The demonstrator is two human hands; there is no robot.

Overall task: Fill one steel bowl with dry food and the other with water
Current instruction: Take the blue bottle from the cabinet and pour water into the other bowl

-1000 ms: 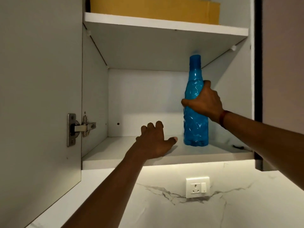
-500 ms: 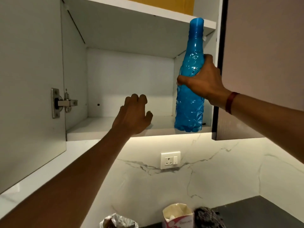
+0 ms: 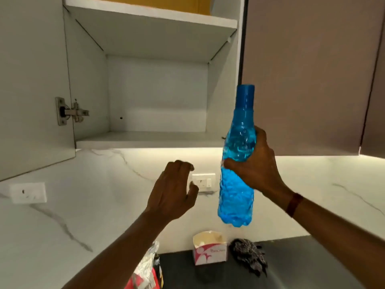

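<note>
1. My right hand (image 3: 256,170) has its grip clamped round the middle of the textured blue plastic water bottle (image 3: 237,163), fingers wrapped across the front.
2. I see the bottle upright, tilted slightly, capped, held in the air in front of the white marble wall.
3. My left hand (image 3: 173,188) hangs just left of that grip, fingers loosely curled and apart, holding nothing.
4. Above and left of both hands is the open white wall cupboard (image 3: 145,140), its lower shelf bare.
5. Between the hands, on the wall behind, sits a white socket (image 3: 205,181).
6. Below the right grip, on the dark worktop (image 3: 302,265), stand a small open white-and-pink carton (image 3: 209,251) and, just right of it, a dark crumpled cloth (image 3: 249,255).
</note>
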